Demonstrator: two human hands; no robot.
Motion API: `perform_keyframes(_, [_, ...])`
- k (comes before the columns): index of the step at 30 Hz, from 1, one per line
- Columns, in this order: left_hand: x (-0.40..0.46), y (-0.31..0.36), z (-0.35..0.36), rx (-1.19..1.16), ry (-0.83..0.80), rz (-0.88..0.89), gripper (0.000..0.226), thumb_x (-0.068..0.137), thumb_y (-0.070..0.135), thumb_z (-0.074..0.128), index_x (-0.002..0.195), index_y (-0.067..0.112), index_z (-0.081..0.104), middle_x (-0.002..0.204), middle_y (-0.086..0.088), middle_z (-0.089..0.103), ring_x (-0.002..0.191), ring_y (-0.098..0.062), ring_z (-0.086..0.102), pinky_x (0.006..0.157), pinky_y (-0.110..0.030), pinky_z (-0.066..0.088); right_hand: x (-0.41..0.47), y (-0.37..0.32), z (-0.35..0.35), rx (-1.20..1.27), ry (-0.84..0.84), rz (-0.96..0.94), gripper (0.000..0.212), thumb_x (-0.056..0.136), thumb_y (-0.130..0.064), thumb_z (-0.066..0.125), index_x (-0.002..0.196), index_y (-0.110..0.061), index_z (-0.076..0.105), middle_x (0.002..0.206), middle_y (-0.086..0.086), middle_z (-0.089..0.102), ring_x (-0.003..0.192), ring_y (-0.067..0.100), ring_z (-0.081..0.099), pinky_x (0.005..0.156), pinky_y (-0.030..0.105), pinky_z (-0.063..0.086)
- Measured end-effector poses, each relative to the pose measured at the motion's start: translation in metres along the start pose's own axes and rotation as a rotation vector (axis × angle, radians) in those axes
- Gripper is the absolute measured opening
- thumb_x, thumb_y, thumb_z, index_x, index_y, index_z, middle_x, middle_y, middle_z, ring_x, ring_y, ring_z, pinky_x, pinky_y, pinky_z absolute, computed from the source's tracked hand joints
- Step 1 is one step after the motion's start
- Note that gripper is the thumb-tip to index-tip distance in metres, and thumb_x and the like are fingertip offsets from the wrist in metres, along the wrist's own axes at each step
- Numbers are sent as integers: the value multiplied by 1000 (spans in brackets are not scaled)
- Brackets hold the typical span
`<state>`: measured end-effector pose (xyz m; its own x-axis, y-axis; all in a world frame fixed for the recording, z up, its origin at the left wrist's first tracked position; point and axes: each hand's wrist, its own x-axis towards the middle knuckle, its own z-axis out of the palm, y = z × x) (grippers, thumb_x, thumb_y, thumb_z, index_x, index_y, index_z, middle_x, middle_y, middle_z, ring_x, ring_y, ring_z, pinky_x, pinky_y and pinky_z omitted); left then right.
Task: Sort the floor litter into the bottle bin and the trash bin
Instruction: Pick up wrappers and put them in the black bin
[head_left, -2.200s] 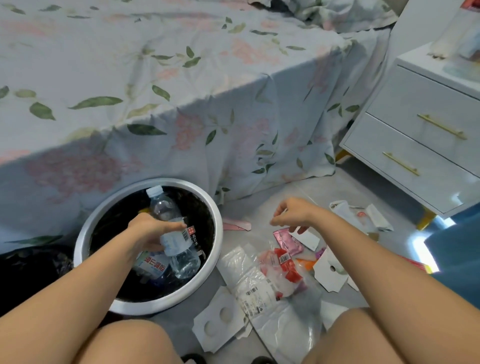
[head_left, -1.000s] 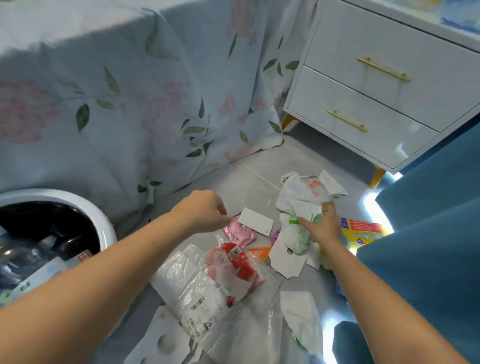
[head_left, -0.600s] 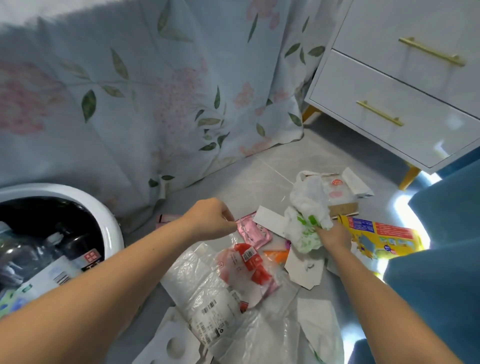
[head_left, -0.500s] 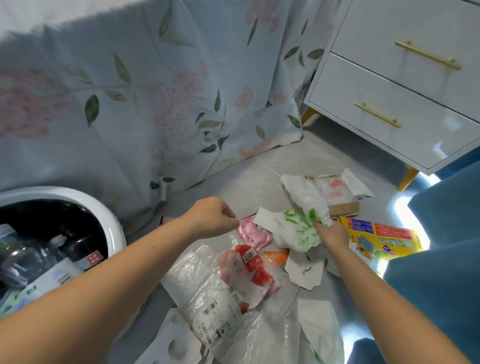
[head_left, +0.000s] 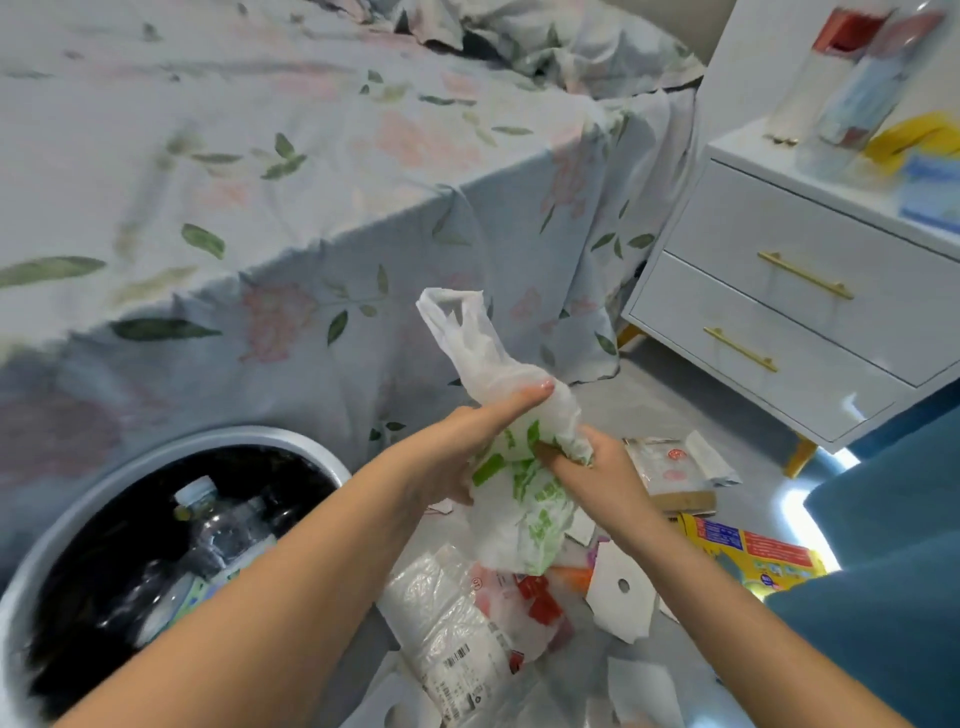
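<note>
Litter on the floor (head_left: 628, 415) is only partly sorted, as far as this view shows. The round white-rimmed bin (head_left: 311, 451) with the black liner, at the left beside the bed (head_left: 260, 156), already holds several clear plastic bottles (head_left: 208, 525), so I take it for the bottle bin, and that half of the job looks well advanced. No bottle is visible among what remains on the floor. A second bin for trash cannot be made out here.

Plenty is left. Between the person's arms lie a clear plastic wrapper with a barcode label (head_left: 447, 623), a red-and-white packet (head_left: 535, 603), and white card pieces with round holes (head_left: 621, 597). Further right sit a flat pouch with red print (head_left: 670, 462) and a yellow printed packet (head_left: 748, 551), near the white nightstand (head_left: 810, 291). All of it looks like trash rather than bottles.

The piece in hand is a white plastic bag with green print (head_left: 519, 499), lifted clear of the floor above the pile. The left hand (head_left: 457, 452) wraps around its middle, thumb stretched along the twisted neck and the other fingers curled behind it. The right hand (head_left: 592, 467) grips the same bag from the other side, fingers (head_left: 550, 454) clenched into the crumpled plastic. The bag's upper end sticks up loose above both hands, and its lower part hangs below them. Judging by the grasp, the bag is being bunched up before it goes to the trash.
</note>
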<state>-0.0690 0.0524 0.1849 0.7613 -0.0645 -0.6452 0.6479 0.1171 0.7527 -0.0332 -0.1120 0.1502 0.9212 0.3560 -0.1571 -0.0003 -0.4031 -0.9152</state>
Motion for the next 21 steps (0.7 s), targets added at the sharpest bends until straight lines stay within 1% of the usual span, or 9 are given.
perform_keyframes(2, [-20,0,-12,-162,103,73,80,56,64,80,119,17,63,106,-7,74,96,-26,72,92,-48,54,-5,-25,14,-160,-73,-59,8,82,-20,67,86,-14,66,84,10,71,83,27,67,75,45,55])
perform_keyframes(4, [-36,-6,-30,-290,290,150,63,66,44,83,115,7,65,97,-12,75,86,-29,73,84,-47,57,-12,-50,27,-194,-213,-53,26,71,-31,72,92,-19,66,89,6,72,87,26,68,79,46,56])
perform_keyframes(7, [-68,-9,-61,-425,412,247,52,70,18,82,115,-3,64,100,-18,73,87,-33,71,74,-41,58,-18,-87,43,-26,-456,23,61,57,-52,74,111,-26,62,108,-2,69,100,16,66,91,40,55])
perform_keyframes(9, [-92,-10,-79,-499,429,291,51,67,11,83,112,-3,65,99,-18,73,85,-30,71,70,-37,57,-19,-108,52,161,-465,100,72,54,-61,67,117,-27,57,113,-4,64,105,15,61,93,44,51])
perform_keyframes(11, [-116,-11,-92,-538,439,327,42,72,8,80,110,-2,67,98,-16,73,83,-28,71,66,-34,57,-20,-125,65,293,-474,167,77,53,-65,67,123,-38,50,120,-9,57,113,17,55,95,51,50])
perform_keyframes(13, [-140,-17,-105,-553,446,367,39,72,7,78,109,-2,68,102,-18,73,87,-30,72,66,-35,59,-26,-140,83,332,-592,204,79,57,-63,71,128,-47,41,128,-8,55,114,22,58,89,51,53])
perform_keyframes(16, [-174,-34,-119,-554,489,425,35,65,0,81,98,-1,72,94,-19,74,80,-29,73,62,-33,59,-43,-160,121,289,-800,207,71,69,-48,75,131,-39,44,125,1,63,106,23,66,72,41,57])
perform_keyframes(18, [-193,-47,-128,-567,543,455,35,57,0,84,90,1,74,88,-18,75,74,-28,73,59,-32,59,-53,-168,147,256,-837,191,59,73,-34,74,127,-27,52,119,5,68,104,22,67,79,39,57])
perform_keyframes(21, [-222,-63,-147,-542,587,472,37,68,9,79,104,2,71,101,-20,73,89,-32,72,75,-42,59,-59,-169,180,288,-828,137,49,75,-18,74,122,-19,58,113,5,70,104,23,67,90,40,54])
